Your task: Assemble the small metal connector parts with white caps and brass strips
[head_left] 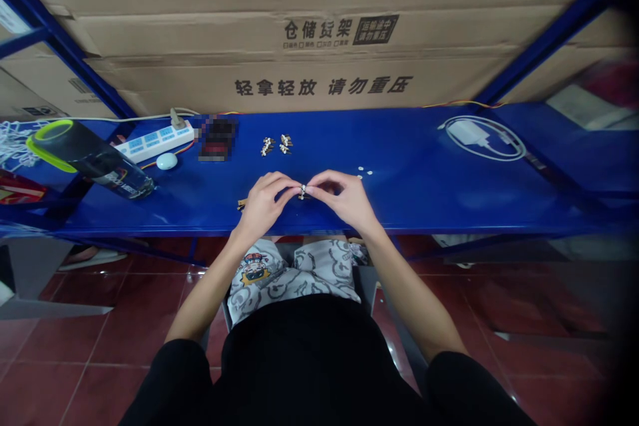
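Brown corrugated cardboard sheeting (pixel 249 33), printed with black Chinese characters, rises behind at twelve o'clock. A straight blue metal post (pixel 102 83) slants at ten o'clock, its match (pixel 544 46) at two. The flat, glossy blue tabletop (pixel 414 173) stretches from nine to three. Shiny dark-red floor tiles (pixel 124 319) with paler joints show at eight and four.

From my remote seat I see clustered parts (pixel 285 140) on the table (pixel 409 196), beyond the left hand (pixel 264 205); the power strip (pixel 158 142) lies left of them, the bottle (pixel 102 161) farther left, the charger (pixel 468 133) far right (loose pieces (pixel 370 172) lie just past the right hand (pixel 349 200)), cardboard (pixel 319 63) behind.
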### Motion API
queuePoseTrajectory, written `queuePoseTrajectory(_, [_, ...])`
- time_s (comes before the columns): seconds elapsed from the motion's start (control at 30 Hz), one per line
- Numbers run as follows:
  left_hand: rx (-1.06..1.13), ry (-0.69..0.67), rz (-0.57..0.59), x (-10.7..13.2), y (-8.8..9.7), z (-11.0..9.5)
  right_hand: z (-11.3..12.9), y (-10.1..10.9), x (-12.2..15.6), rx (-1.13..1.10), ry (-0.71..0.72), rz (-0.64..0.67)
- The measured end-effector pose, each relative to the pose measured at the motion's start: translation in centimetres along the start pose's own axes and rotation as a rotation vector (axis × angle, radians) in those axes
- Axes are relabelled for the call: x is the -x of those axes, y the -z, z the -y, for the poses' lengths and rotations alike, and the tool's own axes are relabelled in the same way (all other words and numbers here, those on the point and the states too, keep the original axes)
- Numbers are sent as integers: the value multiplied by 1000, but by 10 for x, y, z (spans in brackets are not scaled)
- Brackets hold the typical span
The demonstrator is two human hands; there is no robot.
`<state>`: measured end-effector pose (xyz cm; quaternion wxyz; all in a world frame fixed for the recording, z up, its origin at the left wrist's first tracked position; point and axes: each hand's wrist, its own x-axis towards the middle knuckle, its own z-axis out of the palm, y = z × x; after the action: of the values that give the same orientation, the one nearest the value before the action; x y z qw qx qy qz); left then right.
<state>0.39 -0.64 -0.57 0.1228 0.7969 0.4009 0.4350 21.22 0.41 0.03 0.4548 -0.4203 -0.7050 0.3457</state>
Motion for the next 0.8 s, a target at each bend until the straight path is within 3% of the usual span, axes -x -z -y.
queuePoseTrajectory(0.17, [-110,-26,42,1,0,2,-1,-1,1,51,29,17])
queuePoseTrajectory(0.53, [-223,82,14,0,-3,-3,0,0,-1,246,100,-14])
queuePoseTrajectory(0.67, [-316,120,92,0,-2,-5,-4,3,-1,387,127,-49])
queuePoseTrajectory(0.8, [-414,128,203,2,-5,-4,-12,5,-3,579,68,-119])
